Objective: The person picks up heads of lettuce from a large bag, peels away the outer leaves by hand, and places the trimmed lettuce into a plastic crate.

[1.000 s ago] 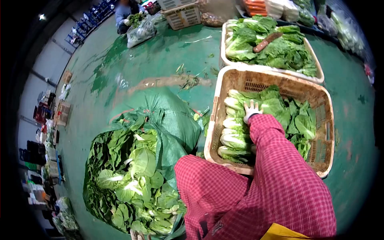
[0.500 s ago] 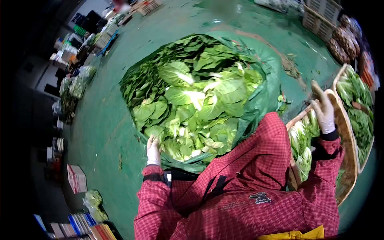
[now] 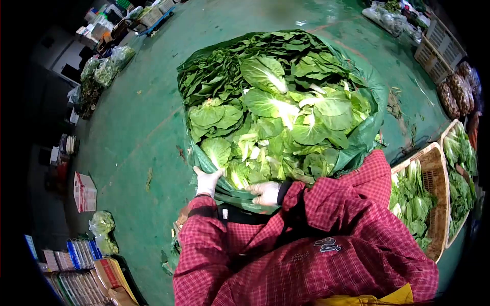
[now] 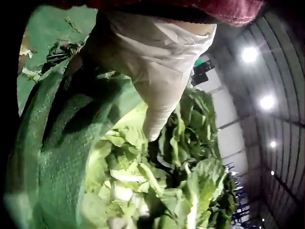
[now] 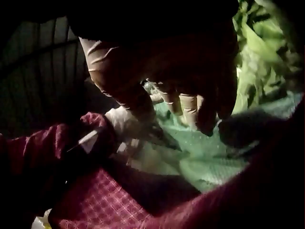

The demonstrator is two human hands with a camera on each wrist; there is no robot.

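A green woven sack (image 3: 376,115), its mouth wide, is full of loose leafy greens (image 3: 278,104) with white stalks. At its near left rim my gloved left hand (image 3: 206,182) grips the edge; in the left wrist view the thumb of this hand (image 4: 155,71) lies inside over the leaves, beside the sack wall (image 4: 62,152). My gloved right hand (image 3: 265,194) holds the near rim just to the right of it. Seen from the right wrist, bent fingers of this hand (image 5: 167,78) are on the sack cloth (image 5: 205,160), with part of the hand in shadow.
Right of my knee is a plastic crate (image 3: 440,191) of pale-stalked greens, with another crate (image 3: 464,219) of greens beyond it. Stacked crates (image 3: 434,56) stand at the upper right. A red-and-white box (image 3: 84,192) and bagged greens (image 3: 103,232) lie on the floor at the left.
My right hand has left the crate at the right and come across to the sack's near rim. The left hand now grips the rim. The view has swung left, toward the sack.
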